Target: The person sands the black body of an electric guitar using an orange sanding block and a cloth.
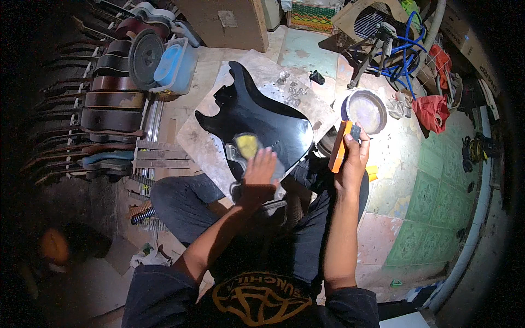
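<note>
Guitar body's point(265, 117) laid on a board point(192, 146); guitars point(112, 99) are racked way off left, with a basin point(365, 112) plonked over on the right.

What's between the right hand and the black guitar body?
In the head view: an orange block in the right hand, then a dark round thing.

We see a tiled floor, its pale, worn tiles point(385, 191) brightly lit near three o'clock and giving way to green patterned tiles point(437, 216) towards four. A pale raised strip point(471, 235) edges these farther out. Between eleven and twelve o'clock we find a brown wooden panel point(229, 38); at two, a cardboard box point(473, 41). Around ten o'clock we make out a row of guitars point(112, 101), while shadow swallows our view at eight.
</note>
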{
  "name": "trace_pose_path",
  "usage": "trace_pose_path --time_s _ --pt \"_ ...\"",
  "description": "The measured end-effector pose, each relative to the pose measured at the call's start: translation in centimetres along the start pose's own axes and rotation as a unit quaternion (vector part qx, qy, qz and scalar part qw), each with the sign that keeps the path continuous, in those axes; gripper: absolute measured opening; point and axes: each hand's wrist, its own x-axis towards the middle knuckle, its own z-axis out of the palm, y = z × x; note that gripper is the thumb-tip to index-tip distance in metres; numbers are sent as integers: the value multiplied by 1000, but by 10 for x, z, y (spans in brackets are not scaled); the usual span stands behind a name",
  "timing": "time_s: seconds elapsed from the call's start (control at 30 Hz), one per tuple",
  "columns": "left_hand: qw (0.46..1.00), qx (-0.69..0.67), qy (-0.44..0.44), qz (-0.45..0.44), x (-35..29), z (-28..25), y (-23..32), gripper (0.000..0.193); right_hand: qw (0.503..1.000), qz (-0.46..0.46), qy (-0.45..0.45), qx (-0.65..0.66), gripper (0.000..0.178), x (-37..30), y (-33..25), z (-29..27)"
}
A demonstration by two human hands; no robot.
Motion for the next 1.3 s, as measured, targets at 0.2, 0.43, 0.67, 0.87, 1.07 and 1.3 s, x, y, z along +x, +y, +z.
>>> trace_pose_path --time_s 0.2,0.43,0.67,0.87,1.07,1.3 --pt "985 102 135 -19 -26 30 -31 76 1000 12 -9 18 48 -3 -1 7" --pt "995 11 -3 98 72 3 43 78 999 38 -17 11 43 -2 0 2" --pt "995 36 94 14 185 13 32 73 998 58 4 38 50 -1 -10 1" --pt "984 83 132 -84 205 14 3 67 998 56 -7 42 51 0 -7 6" --pt "989 21 34 145 165 7 43 66 998 57 -5 40 51 0 -4 1" --pt "981 96 112 -129 144 -7 -91 68 998 49 -2 42 43 -1 -9 7"
